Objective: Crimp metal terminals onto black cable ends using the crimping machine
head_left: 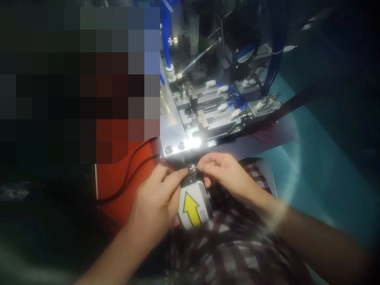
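Observation:
My left hand is closed, its fingertips pressed at the front edge of a machine. My right hand pinches thumb and forefinger together just to the right of it. Between the two sets of fingertips shows a tiny, shiny piece with thin coloured strands, too small to name. Directly below the fingers lies a white plate with a yellow arrow, pointing up toward the machine. The left palm partly covers this plate's left edge.
Ahead stands the metal machine base with bolts. Behind it are pneumatic cylinders with white fittings and blue tubes. A black cable crosses an orange surface at left. A checked garment covers the lap. The upper left is pixelated.

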Tool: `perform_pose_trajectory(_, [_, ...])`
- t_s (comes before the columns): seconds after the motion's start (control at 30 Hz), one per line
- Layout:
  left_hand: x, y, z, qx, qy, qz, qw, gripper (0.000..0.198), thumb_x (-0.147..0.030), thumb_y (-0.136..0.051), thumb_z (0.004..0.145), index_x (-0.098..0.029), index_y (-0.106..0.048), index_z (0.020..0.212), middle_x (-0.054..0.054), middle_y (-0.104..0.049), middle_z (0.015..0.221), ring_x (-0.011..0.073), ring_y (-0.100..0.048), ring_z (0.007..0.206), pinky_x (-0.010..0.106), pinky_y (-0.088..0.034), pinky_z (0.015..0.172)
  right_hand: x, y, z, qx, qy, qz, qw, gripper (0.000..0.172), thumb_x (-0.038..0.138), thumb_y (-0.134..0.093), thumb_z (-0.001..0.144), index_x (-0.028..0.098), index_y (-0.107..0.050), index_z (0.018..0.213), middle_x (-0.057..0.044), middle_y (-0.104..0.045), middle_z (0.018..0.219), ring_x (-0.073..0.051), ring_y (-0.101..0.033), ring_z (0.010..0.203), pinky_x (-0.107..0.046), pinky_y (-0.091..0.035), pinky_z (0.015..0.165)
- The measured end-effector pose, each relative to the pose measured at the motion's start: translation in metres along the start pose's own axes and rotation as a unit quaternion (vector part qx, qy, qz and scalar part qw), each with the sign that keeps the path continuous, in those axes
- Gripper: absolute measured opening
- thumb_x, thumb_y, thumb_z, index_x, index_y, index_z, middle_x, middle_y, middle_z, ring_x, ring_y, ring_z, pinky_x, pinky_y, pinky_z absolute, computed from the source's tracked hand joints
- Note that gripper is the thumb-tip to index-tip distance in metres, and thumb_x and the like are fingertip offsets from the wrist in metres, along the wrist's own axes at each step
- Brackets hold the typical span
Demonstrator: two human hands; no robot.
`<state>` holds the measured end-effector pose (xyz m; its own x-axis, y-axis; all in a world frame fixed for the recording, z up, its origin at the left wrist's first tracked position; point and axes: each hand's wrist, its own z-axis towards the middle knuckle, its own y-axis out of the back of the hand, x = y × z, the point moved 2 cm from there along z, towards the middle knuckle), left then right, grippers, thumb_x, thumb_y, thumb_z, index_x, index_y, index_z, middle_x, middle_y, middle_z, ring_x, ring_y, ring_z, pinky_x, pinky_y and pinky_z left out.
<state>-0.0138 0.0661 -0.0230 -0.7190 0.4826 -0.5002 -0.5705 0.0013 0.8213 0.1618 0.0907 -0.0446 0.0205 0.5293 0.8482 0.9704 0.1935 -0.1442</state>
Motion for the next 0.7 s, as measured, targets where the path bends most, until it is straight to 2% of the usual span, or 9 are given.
perform_pose_trajectory(0.23, [0.0004,0.0004,-0.0006,-0.002,0.011,-0.01,1.0,0.023,-0.009,-0.051,0.09,-0.016,-0.068,0.104,0.005,-0.061,0.093,0.0121,-0.061,0.074,0.022,-0.051,0.064,0.0001,0.001,-0.0036,-0.059,0.049,-0.008,0.997,0.012,0.025,-0.07,0.076,0.016,-0.062,0.077,0.004,-0.059,0.058,-0.009,-0.056,0.049,-0.023,-0.046,0.051])
perform_pose_trajectory(0.53, [-0.0003,-0.0007,-0.0006,-0.013,0.009,-0.019,1.0,0.024,-0.007,-0.051,0.089,-0.011,-0.07,0.103,0.008,-0.062,0.094,0.013,-0.06,0.076,0.022,-0.05,0.064,-0.0069,-0.0041,0.0019,-0.042,0.088,-0.03,0.995,0.011,0.026,-0.065,0.08,0.017,-0.06,0.076,0.005,-0.053,0.057,-0.009,-0.05,0.049,-0.022,-0.043,0.048])
perform_pose_trajectory(0.7, [-0.0001,-0.0001,-0.0007,-0.011,0.008,-0.026,1.0,0.023,-0.008,-0.052,0.089,-0.013,-0.069,0.104,0.007,-0.061,0.092,0.0131,-0.061,0.078,0.022,-0.05,0.065,-0.0086,-0.0036,0.0005,-0.037,0.098,-0.035,0.994,0.012,0.027,-0.064,0.082,0.018,-0.059,0.076,0.005,-0.051,0.058,-0.009,-0.049,0.049,-0.022,-0.041,0.047])
